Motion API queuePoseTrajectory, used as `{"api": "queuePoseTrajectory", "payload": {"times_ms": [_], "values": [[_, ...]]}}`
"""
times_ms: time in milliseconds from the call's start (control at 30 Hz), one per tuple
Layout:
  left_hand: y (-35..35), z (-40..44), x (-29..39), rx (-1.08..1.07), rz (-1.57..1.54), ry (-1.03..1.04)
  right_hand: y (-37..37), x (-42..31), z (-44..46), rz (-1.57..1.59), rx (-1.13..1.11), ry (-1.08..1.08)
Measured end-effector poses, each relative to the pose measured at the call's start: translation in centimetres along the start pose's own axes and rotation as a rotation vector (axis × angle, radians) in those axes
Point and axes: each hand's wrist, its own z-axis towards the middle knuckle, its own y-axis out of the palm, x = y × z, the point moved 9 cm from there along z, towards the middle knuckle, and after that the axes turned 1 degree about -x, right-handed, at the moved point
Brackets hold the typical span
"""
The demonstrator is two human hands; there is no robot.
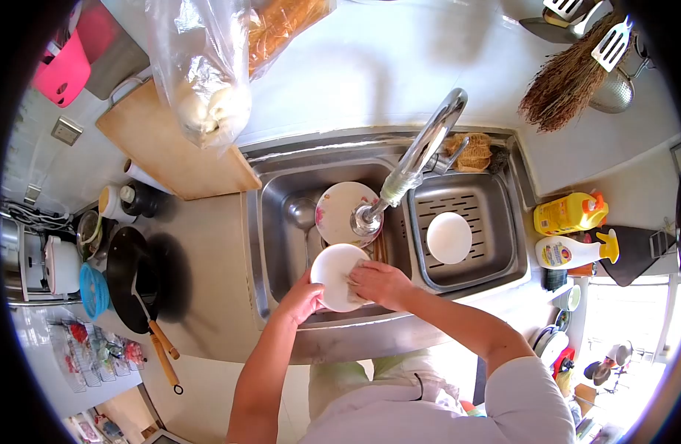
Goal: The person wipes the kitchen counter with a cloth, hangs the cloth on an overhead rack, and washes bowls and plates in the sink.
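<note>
Over the left basin of the sink, my left hand (303, 297) grips the left rim of a white bowl (331, 275), which is tilted toward me. My right hand (381, 284) presses a beige scrubbing cloth (359, 272) against the bowl's right side; the fingers mostly hide the cloth, so its exact kind is unclear. Beyond the bowl, a floral-rimmed plate (337, 203) lies in the basin, partly under the faucet head (366, 219). Left of that plate is a metal ladle (301, 213). Chopsticks (380, 251) show partly beside the bowl.
Another white bowl (449, 238) sits in the slotted right basin (496, 259). The faucet (429, 137) arches above the sink. A yellow bottle (566, 214) and a spray bottle (570, 252) stand at right. A wok (129, 277) and a cutting board (163, 140) are at left.
</note>
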Motion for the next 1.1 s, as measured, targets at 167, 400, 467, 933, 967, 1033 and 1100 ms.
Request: {"api": "queuePoseTrajectory", "payload": {"times_ms": [167, 400, 467, 933, 967, 1033, 1100], "values": [[3.1, 2.0, -5.0, -0.011, 0.000, 0.073, -2.8, -0.6, -3.5, -0.041, 0.006, 0.149], [7.6, 3.3, -5.8, -0.063, -0.022, -0.040, -8.9, 2.0, -9.3, -0.093, 0.169, 0.441], [4.6, 4.5, -5.6, 0.071, -0.032, -0.005, -10.2, 3.9, -10.8, -0.164, 0.247, 0.542], [-6.4, 14.8, -8.1, 0.562, -0.085, -0.007, -5.3, 12.6, -17.4, -0.258, 0.082, 0.804], [-6.5, 15.7, -8.2, 0.560, -0.089, -0.005, -5.2, 12.5, -17.4, -0.252, 0.112, 0.798], [-6.8, 17.1, -8.2, 0.596, -0.162, 0.026, -5.0, 12.3, -17.1, -0.220, 0.103, 0.816], [-6.9, 18.0, -8.1, 0.593, -0.171, 0.028, -5.0, 12.0, -17.0, -0.201, 0.148, 0.800]]}}
